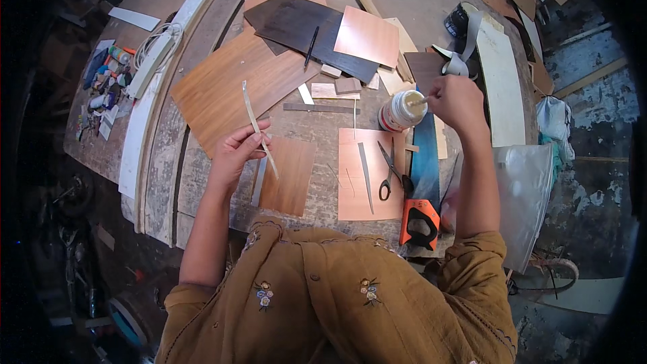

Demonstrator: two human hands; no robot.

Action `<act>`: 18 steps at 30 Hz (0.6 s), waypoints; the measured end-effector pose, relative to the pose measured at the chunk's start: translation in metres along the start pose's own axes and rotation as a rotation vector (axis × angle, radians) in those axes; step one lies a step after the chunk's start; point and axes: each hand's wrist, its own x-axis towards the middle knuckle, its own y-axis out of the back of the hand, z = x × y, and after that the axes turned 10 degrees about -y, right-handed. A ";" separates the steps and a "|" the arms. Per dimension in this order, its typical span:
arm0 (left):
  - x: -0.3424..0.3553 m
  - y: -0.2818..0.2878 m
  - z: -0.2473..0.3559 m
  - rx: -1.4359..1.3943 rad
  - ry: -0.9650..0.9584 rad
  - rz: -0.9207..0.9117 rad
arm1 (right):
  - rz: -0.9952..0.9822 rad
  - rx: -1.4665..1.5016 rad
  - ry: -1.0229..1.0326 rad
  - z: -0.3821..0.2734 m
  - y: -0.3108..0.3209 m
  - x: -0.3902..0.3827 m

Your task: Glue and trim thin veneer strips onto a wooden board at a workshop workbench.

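Note:
My left hand [237, 150] pinches a thin pale strip [249, 104] between thumb and fingers, holding it up at a slant. Below it lies a brown wood-grain sheet [291, 178] on the worn workbench [229, 195]. Over at the right, my right hand [458, 103] is closed on a thin stick [420, 101], whose far end dips into an open white jar [394, 116]. Pale paste shows in the jar's mouth. Whether the stick ends in bristles is hidden. Black scissors [386, 185] rest on a pinkish sheet [354, 205] in front of the jar, beside a narrow grey strip [366, 175].
A handsaw [421, 209] with an orange handle lies near the bench's front edge. Wood-grain and dark sheets [286, 23] overlap at the back, with a black pen [312, 46] on them. Small wood blocks [348, 85] sit mid-bench. Odds and ends [108, 84] pile up far left.

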 end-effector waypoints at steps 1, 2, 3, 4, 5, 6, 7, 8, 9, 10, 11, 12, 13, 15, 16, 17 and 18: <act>0.000 0.001 -0.001 -0.001 0.004 0.001 | 0.006 0.013 -0.006 -0.001 0.002 0.000; 0.000 0.002 -0.002 0.027 -0.005 -0.014 | 0.002 0.012 -0.004 -0.002 -0.001 0.002; 0.000 0.003 -0.003 0.055 -0.014 -0.031 | -0.005 -0.023 0.023 -0.003 -0.007 0.004; 0.001 0.002 -0.007 0.054 -0.014 -0.034 | -0.010 -0.058 0.049 -0.001 -0.015 0.007; 0.003 0.001 -0.014 0.115 -0.057 -0.041 | 0.003 -0.098 0.060 0.000 -0.030 0.010; 0.003 0.001 -0.018 0.179 -0.099 -0.035 | 0.001 -0.095 0.070 -0.003 -0.032 0.010; 0.002 0.001 -0.021 0.181 -0.097 -0.025 | 0.075 -0.123 0.039 -0.006 -0.034 0.006; -0.001 -0.002 -0.024 0.313 -0.185 -0.022 | 0.150 -0.149 0.007 -0.010 -0.036 0.001; -0.004 -0.003 -0.029 0.445 -0.267 -0.014 | 0.391 -0.199 0.036 -0.017 -0.025 -0.008; -0.008 -0.006 -0.033 0.492 -0.271 0.025 | 0.452 -0.044 0.010 -0.024 -0.013 -0.014; -0.013 -0.005 -0.035 0.496 -0.263 0.035 | 0.509 0.113 -0.015 -0.030 -0.008 -0.018; -0.014 -0.010 -0.030 0.644 -0.272 0.020 | 0.554 0.259 0.082 -0.034 -0.009 -0.022; -0.014 -0.016 -0.025 0.792 -0.282 0.005 | 0.400 0.491 0.097 -0.042 -0.015 -0.027; -0.016 -0.026 -0.022 0.872 -0.298 -0.012 | 0.148 0.778 0.203 -0.065 -0.044 -0.032; -0.017 -0.030 -0.022 0.953 -0.310 -0.027 | 0.033 0.790 0.229 -0.076 -0.058 -0.034; -0.018 -0.032 -0.024 0.957 -0.305 -0.026 | -0.090 0.732 0.194 -0.088 -0.074 -0.037; -0.020 -0.034 -0.029 1.007 -0.325 -0.053 | -0.122 0.790 0.238 -0.096 -0.099 -0.036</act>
